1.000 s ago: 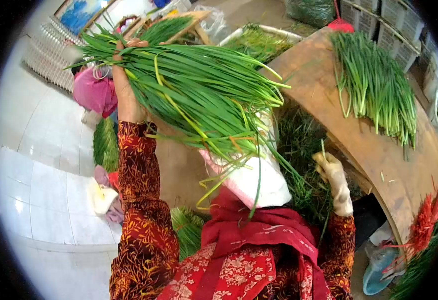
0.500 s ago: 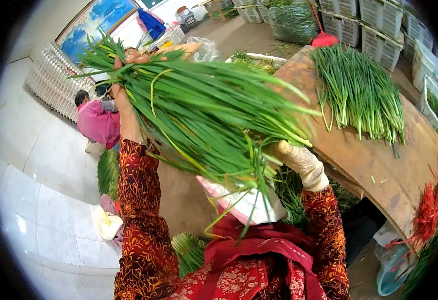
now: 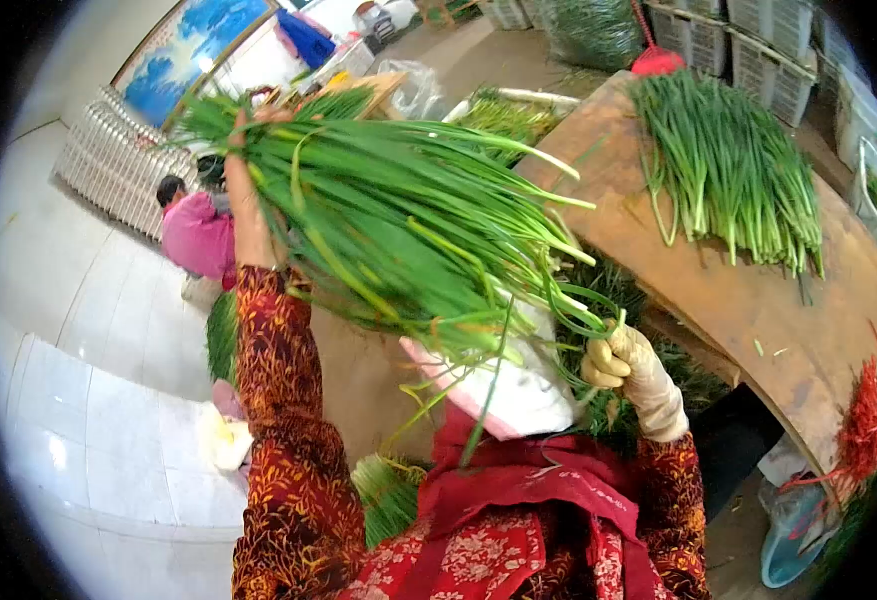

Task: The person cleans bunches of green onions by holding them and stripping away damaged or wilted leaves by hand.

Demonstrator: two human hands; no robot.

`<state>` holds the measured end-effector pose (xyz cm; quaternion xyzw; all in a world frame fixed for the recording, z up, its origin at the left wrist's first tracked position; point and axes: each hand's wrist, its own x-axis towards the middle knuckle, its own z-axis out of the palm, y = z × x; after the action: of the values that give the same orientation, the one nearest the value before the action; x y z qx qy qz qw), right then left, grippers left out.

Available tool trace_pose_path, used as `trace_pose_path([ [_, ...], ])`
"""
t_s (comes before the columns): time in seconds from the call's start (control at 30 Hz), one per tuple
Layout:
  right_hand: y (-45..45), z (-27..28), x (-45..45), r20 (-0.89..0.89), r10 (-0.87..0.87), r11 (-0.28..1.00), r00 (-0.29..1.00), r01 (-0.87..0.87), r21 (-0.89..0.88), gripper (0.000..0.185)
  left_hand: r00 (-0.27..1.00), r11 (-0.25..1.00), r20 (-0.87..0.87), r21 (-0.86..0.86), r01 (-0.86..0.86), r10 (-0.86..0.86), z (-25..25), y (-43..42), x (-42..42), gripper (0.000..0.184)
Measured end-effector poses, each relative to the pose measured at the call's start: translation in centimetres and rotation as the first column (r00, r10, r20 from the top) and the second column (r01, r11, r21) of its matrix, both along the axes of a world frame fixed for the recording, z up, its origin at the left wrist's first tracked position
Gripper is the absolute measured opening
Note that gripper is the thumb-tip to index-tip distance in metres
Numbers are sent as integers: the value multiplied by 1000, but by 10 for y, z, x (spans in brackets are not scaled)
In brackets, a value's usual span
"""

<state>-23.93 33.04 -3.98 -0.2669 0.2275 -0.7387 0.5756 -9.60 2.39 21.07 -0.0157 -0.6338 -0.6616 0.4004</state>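
My left hand (image 3: 250, 135), bare, is wrapped round the leafy end of a big bunch of Chinese chives (image 3: 388, 220), held up at the left. The stems fan out to the right, with some yellowish blades hanging from the lower side. My right hand (image 3: 613, 362), in a cream glove, is closed on a few loose chive blades (image 3: 580, 312) that bend in a loop just beyond the stem ends. Below the bunch a white and pink cloth (image 3: 518, 395) lies over my lap.
On the curved wooden table (image 3: 698, 310) at the right lies a pile of chives (image 3: 728, 170), with red ties (image 3: 863, 415) at the near edge. A co-worker in pink (image 3: 198, 235) sits far left. Plastic crates (image 3: 768, 75) are stacked at the back right.
My right hand has moved down and right from the stem ends, and now pinches a few blades drawn away from the bunch. My left hand keeps its hold.
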Motion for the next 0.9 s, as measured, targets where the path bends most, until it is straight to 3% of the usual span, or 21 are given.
trace_pose_path([
  [0.03,4,-13,3,-85,-47,999,995,45,-23,30,961,949,27,-168,-266,274,-3,12,1,40],
  [0.1,19,-66,5,175,-342,927,923,300,226,28,995,991,8,-82,-102,103,-6,-3,4,43],
  [0.13,31,-122,1,302,-468,863,830,356,357,27,985,986,33,7,-168,168,1,-1,4,40],
  [0.17,32,-127,4,400,-595,781,697,385,492,26,973,969,67,92,-228,222,5,2,3,37],
  [0.2,27,-130,7,316,-700,632,640,350,691,24,957,956,-15,51,-290,291,0,1,1,30],
  [0.23,21,-134,4,336,-499,808,799,287,515,25,958,957,-22,48,-285,286,0,-4,0,30],
  [0.27,12,-135,5,240,-389,838,889,234,493,30,964,963,-14,50,-265,265,2,-11,0,33],
  [0.3,-12,-91,14,137,-270,860,953,175,479,38,970,968,-5,53,-244,245,3,-18,0,35],
  [0.33,-35,-81,16,180,-118,946,976,56,319,50,971,969,-10,53,-239,240,4,-30,-1,35],
  [0.37,-56,-72,17,194,42,987,980,-71,145,62,1000,996,-8,83,-21,22,6,-43,-1,33],
  [0.43,-90,-39,23,86,47,990,995,-34,-137,61,980,974,-14,106,198,-198,10,-48,-4,30],
  [0.5,-96,-11,24,158,90,990,983,-71,-120,67,971,953,-115,196,230,-211,11,-37,-8,23],
  [0.53,-90,9,24,139,31,999,990,-34,16,70,968,966,-175,157,206,-178,11,-32,-8,23],
  [0.57,-90,9,23,140,33,999,990,-36,17,70,969,966,-175,158,204,-176,11,-27,-5,23],
  [0.63,-89,6,19,154,-7,1000,988,5,9,71,992,999,-112,30,-45,48,10,-19,0,18],
  [0.67,-87,16,20,225,-58,998,973,56,18,70,937,953,-177,-13,303,-300,10,-25,-1,15],
  [0.77,-81,16,29,422,-24,1000,906,29,-6,68,892,914,-254,63,402,-375,13,-32,4,17],
  [0.83,-73,23,38,363,-74,997,929,67,33,69,912,933,-262,91,349,-316,9,-30,0,18],
  [0.9,-69,20,28,194,13,999,981,-19,31,66,912,929,-231,70,364,-340,9,-31,-4,19],
])
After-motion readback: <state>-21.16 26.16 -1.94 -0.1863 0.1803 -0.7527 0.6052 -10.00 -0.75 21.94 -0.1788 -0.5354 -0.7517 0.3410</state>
